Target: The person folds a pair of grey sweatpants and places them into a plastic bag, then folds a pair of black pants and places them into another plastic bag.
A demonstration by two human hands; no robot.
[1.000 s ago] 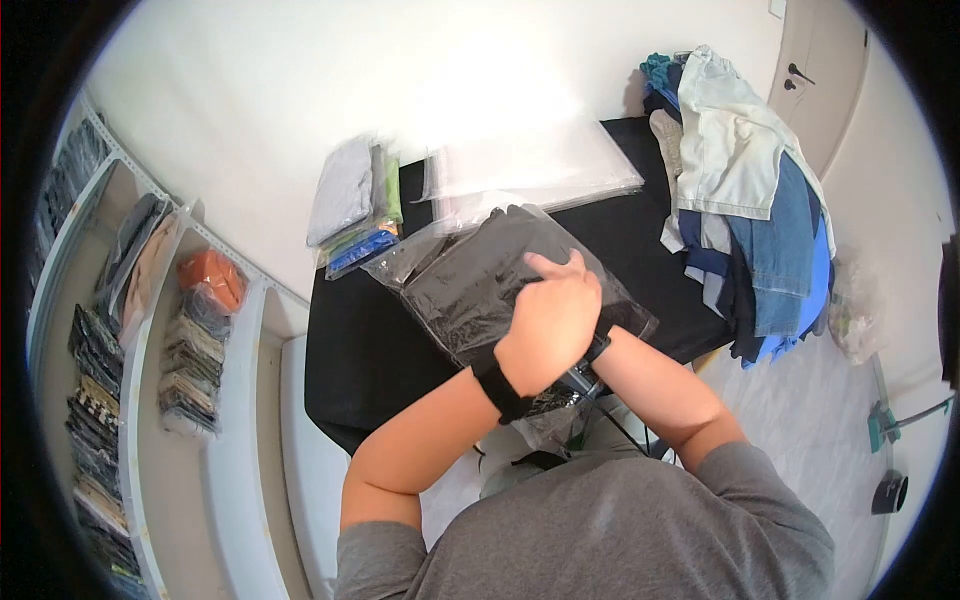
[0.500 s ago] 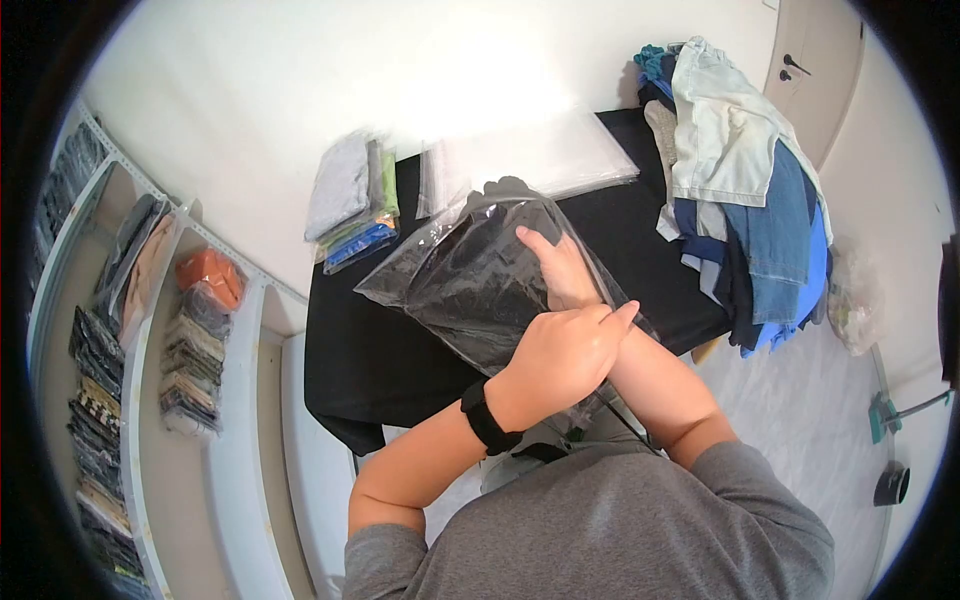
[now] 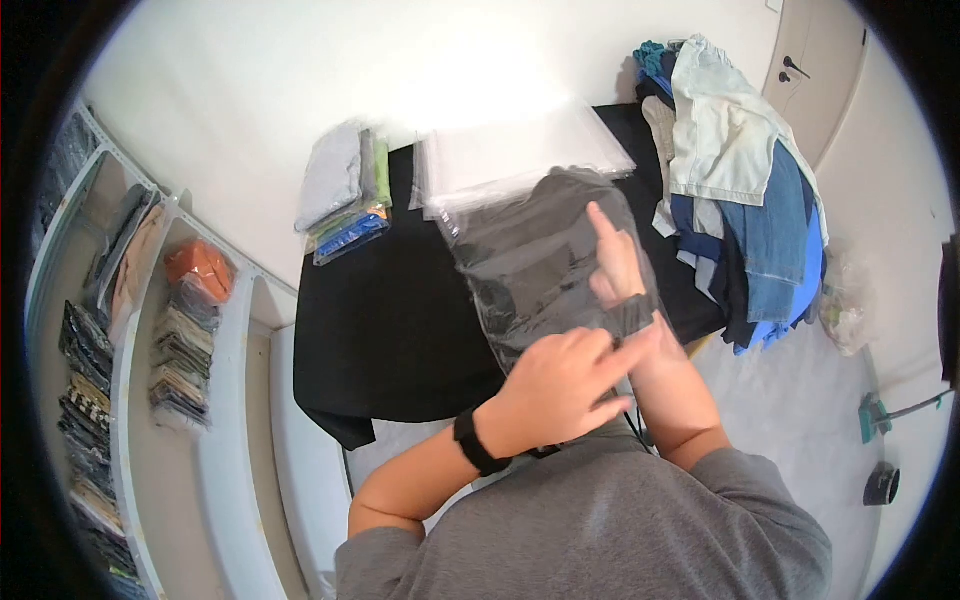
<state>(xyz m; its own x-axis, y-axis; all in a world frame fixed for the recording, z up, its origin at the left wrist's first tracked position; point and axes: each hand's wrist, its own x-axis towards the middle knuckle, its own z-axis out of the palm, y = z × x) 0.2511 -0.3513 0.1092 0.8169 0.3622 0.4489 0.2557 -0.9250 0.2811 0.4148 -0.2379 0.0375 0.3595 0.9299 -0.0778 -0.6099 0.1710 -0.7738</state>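
Observation:
A clear plastic bag [image 3: 490, 290] hangs over the black-covered table with a dark folded garment [image 3: 575, 190] inside. My right hand [image 3: 618, 262] reaches into the bag, its thumb laid over the dark garment and the other fingers hidden beneath. Around that wrist sits a dark band [image 3: 630, 316]. Just below, my left hand [image 3: 565, 380] is by the right wrist, index finger stretched toward it and thumb apart. A black wristband [image 3: 475, 442] circles my left wrist.
Flat clear bags [image 3: 520, 160] are stacked at the table's back. Bagged folded clothes [image 3: 335, 185] stand left of them. Loose garments [image 3: 755, 200] pile up on the right. Shelves [image 3: 235, 360] with bagged clothes line the left. A black cloth [image 3: 390, 330] covers the table.
The bag has straightened and swung rightward, and its wide lower-left corner has drawn in. My right hand has moved right. My left hand has shifted slightly down and right, its fingers opening.

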